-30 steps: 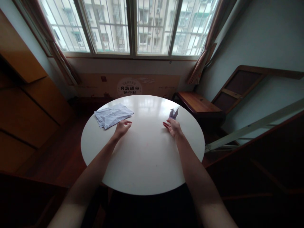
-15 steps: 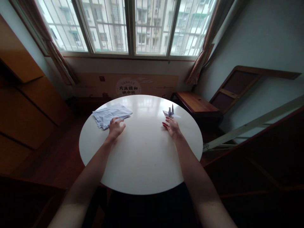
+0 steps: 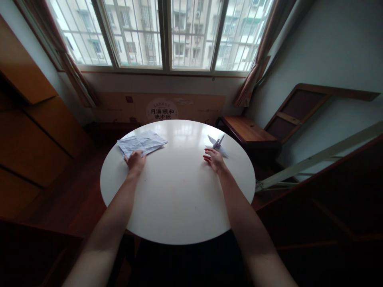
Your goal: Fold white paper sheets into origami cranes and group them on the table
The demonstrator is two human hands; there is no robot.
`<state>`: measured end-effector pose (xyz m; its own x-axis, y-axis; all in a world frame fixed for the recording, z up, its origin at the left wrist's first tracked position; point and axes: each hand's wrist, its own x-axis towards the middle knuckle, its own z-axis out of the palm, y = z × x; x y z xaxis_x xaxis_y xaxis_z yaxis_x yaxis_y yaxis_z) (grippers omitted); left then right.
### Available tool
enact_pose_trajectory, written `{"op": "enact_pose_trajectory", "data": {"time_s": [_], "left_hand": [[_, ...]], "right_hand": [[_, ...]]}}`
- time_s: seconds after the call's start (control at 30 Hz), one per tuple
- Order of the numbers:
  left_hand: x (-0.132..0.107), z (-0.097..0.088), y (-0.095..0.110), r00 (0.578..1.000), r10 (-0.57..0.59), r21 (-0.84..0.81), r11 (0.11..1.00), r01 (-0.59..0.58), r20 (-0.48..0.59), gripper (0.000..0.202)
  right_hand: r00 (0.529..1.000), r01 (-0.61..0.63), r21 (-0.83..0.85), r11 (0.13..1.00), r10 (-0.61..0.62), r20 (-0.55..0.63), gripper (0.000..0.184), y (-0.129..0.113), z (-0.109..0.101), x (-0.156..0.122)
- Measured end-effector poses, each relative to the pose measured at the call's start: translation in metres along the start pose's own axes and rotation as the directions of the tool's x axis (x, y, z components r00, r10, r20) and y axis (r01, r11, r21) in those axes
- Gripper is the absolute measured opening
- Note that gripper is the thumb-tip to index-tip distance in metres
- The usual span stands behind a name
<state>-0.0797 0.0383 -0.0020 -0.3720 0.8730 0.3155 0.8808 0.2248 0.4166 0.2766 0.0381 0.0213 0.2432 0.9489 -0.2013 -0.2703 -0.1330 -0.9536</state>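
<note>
A round white table [image 3: 179, 207] fills the middle of the view. A loose pile of creased white paper sheets [image 3: 142, 142] lies at its far left. My left hand [image 3: 135, 161] rests on the near edge of that pile, fingers curled onto the sheets. A small folded paper crane [image 3: 218, 142] sits at the far right of the table. My right hand [image 3: 213, 159] lies just in front of the crane, fingers stretched out and apart, holding nothing.
A barred window [image 3: 167, 36] with curtains spans the far wall, with a printed cardboard panel [image 3: 163, 107] below it. A wooden bench [image 3: 248, 129] and a leaning wooden frame [image 3: 302, 107] stand at the right. Wooden cabinets [image 3: 32, 119] line the left.
My left hand has moved left from the table's middle onto the paper pile. My right hand has let go of the crane, which now sits on the table beyond its fingers.
</note>
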Motion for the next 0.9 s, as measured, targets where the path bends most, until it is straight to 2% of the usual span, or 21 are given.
{"op": "enact_pose_trajectory", "data": {"time_s": [0.17,0.23,0.43,0.6,0.67,0.7,0.77,0.8,0.83,0.9], "left_hand": [[0.003,-0.006,0.001,0.997,-0.032,0.061,0.998,0.028,0.068,0.027],[0.003,-0.008,0.003,0.998,-0.034,0.082,0.996,0.029,0.058,0.026],[0.002,-0.008,0.004,0.990,0.028,0.105,0.994,-0.013,-0.141,0.027],[0.003,-0.011,0.005,0.978,0.066,0.071,0.996,-0.052,-0.198,0.024],[0.000,-0.015,0.010,0.966,0.131,0.043,0.991,-0.125,-0.221,0.023],[-0.003,-0.018,0.014,0.957,0.196,0.021,0.980,-0.197,-0.216,0.022],[-0.011,-0.021,0.026,0.914,0.378,-0.065,0.919,-0.390,-0.145,0.021],[-0.017,-0.021,0.033,0.874,0.478,-0.139,0.863,-0.486,-0.090,0.019],[-0.024,-0.021,0.041,0.812,0.582,-0.236,0.786,-0.571,-0.027,0.019],[-0.038,-0.018,0.055,0.658,0.747,-0.445,0.623,-0.644,0.094,0.019]], "right_hand": [[1.000,-0.007,-0.024,1.000,0.007,0.004,0.012,-0.001,0.002,-0.001],[1.000,-0.005,-0.028,1.000,0.005,0.009,0.012,-0.002,0.002,-0.003],[1.000,0.006,-0.032,0.999,-0.005,0.027,0.013,-0.004,0.002,-0.005],[0.999,0.025,-0.052,0.998,-0.024,0.032,0.016,-0.003,0.002,-0.004],[0.999,0.042,-0.063,0.997,-0.040,0.036,0.017,-0.002,0.002,-0.005],[0.998,0.051,-0.068,0.996,-0.049,0.040,0.017,-0.001,0.002,-0.004],[0.997,0.068,-0.077,0.995,-0.064,0.048,0.018,0.000,0.003,-0.003],[0.996,0.075,-0.082,0.994,-0.071,0.048,0.020,0.001,0.003,-0.002],[0.996,0.086,-0.091,0.992,-0.082,0.043,0.022,0.003,0.003,-0.001],[0.991,0.136,-0.138,0.981,-0.137,0.000,0.026,0.005,0.003,0.003]]}}
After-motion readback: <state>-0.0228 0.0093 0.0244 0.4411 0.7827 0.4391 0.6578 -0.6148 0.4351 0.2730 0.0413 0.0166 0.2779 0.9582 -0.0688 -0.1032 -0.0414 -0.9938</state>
